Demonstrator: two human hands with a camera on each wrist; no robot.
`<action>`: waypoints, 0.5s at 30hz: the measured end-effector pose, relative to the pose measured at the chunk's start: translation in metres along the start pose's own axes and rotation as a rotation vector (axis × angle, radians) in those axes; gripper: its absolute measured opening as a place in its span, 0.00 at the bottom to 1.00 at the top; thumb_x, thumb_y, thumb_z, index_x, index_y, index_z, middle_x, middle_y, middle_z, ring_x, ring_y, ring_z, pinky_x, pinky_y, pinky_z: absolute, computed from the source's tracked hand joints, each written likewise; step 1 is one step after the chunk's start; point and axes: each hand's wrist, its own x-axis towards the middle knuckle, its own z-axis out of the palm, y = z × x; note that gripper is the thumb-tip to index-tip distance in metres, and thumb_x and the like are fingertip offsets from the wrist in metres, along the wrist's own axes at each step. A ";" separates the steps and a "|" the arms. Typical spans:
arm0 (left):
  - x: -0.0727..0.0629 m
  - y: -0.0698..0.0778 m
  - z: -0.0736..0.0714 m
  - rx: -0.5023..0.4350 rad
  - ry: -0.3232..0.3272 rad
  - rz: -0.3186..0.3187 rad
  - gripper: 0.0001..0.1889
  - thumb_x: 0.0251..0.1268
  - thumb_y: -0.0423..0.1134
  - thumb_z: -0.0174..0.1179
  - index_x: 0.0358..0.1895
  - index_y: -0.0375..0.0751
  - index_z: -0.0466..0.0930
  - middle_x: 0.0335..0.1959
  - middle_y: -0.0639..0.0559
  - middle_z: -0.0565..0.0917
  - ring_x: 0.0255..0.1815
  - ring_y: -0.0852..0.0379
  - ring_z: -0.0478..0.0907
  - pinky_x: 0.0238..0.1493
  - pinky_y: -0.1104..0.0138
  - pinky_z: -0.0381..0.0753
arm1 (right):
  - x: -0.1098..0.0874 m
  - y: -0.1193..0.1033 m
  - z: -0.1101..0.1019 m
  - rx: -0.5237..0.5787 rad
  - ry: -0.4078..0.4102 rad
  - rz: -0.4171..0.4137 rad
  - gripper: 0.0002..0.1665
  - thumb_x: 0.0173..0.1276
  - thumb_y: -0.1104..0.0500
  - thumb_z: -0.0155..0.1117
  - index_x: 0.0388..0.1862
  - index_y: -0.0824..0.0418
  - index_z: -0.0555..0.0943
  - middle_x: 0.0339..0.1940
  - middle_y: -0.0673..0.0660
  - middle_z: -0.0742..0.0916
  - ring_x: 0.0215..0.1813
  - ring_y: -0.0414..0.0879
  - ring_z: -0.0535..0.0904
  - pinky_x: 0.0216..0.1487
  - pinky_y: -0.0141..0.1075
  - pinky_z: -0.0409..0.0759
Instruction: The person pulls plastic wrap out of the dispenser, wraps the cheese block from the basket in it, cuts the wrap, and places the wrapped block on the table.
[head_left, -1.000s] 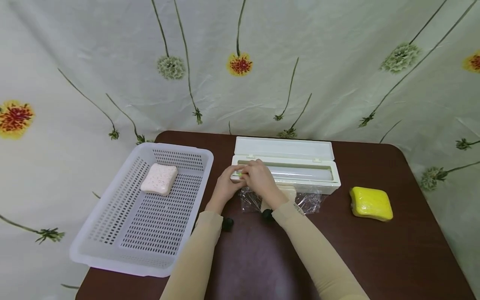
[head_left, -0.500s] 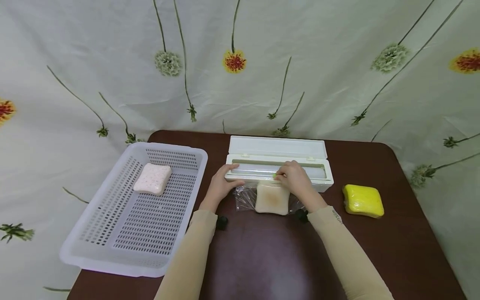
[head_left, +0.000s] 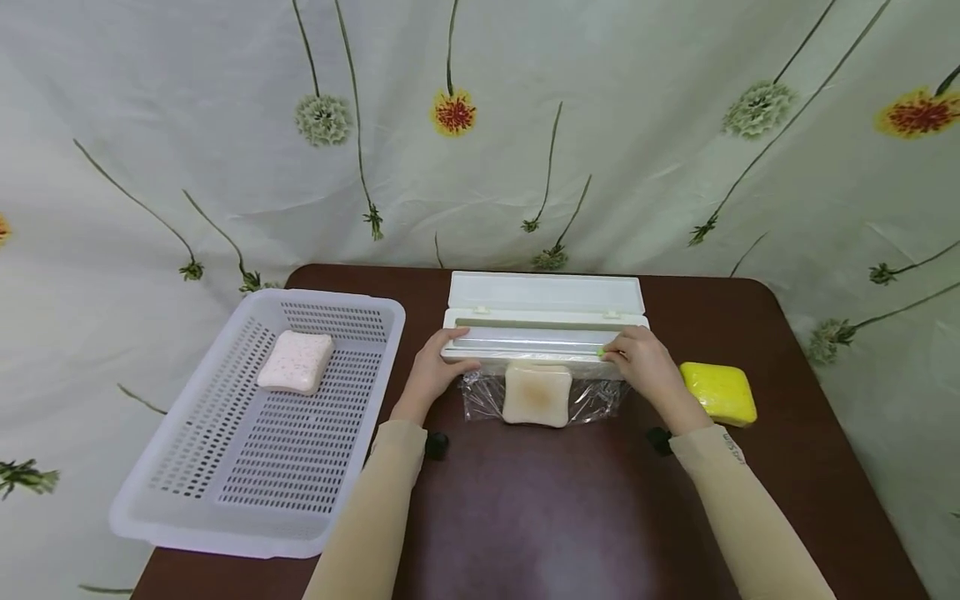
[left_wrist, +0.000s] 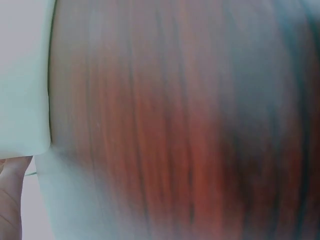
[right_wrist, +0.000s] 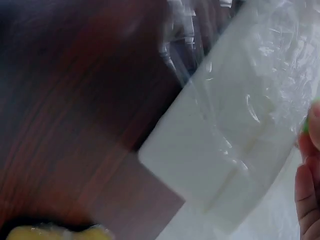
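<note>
A white cling film dispenser (head_left: 546, 292) lies at the back of the table with its lid raised and a film roll inside. My left hand (head_left: 431, 375) grips its left end, thumb on the front and fingers over the top. Near the right end, my right hand (head_left: 648, 367) pinches a small green slider cutter (head_left: 601, 352) on the front edge. Clear cling film (head_left: 483, 397) hangs over the front onto the table. A cream toast-shaped slice (head_left: 537, 396) with a browned middle lies at that film. In the right wrist view, crinkled film covers the dispenser's front (right_wrist: 200, 145).
To the left stands a white perforated basket (head_left: 277, 450) holding a pale speckled slice-shaped block (head_left: 296, 362). A yellow film-wrapped block (head_left: 720, 392) lies right of the dispenser, close to my right wrist. A flowered curtain (head_left: 487, 192) hangs behind the dark brown table (head_left: 540, 517).
My right hand has slid the green slider cutter from the dispenser's left end to near its right end, uncovering the toast-shaped slice. My left hand stays at the left end.
</note>
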 end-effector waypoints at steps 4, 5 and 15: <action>-0.001 0.001 0.000 0.004 -0.015 0.004 0.34 0.54 0.45 0.73 0.67 0.50 0.73 0.71 0.47 0.71 0.75 0.45 0.62 0.73 0.50 0.63 | -0.006 0.009 -0.004 0.001 -0.018 -0.043 0.05 0.58 0.66 0.73 0.33 0.68 0.87 0.32 0.60 0.85 0.42 0.57 0.79 0.42 0.45 0.82; -0.001 0.001 0.000 0.005 -0.014 0.003 0.34 0.54 0.45 0.73 0.67 0.50 0.73 0.71 0.47 0.71 0.75 0.45 0.62 0.73 0.50 0.63 | -0.007 0.011 -0.005 -0.002 -0.021 -0.048 0.05 0.59 0.66 0.73 0.33 0.68 0.87 0.32 0.60 0.85 0.41 0.57 0.78 0.41 0.45 0.81; 0.001 0.001 -0.001 0.020 0.000 0.004 0.35 0.54 0.44 0.73 0.67 0.49 0.73 0.71 0.45 0.70 0.75 0.43 0.62 0.73 0.49 0.63 | -0.033 0.036 -0.030 -0.048 -0.011 0.150 0.07 0.61 0.68 0.71 0.37 0.71 0.86 0.35 0.63 0.84 0.40 0.56 0.75 0.40 0.47 0.81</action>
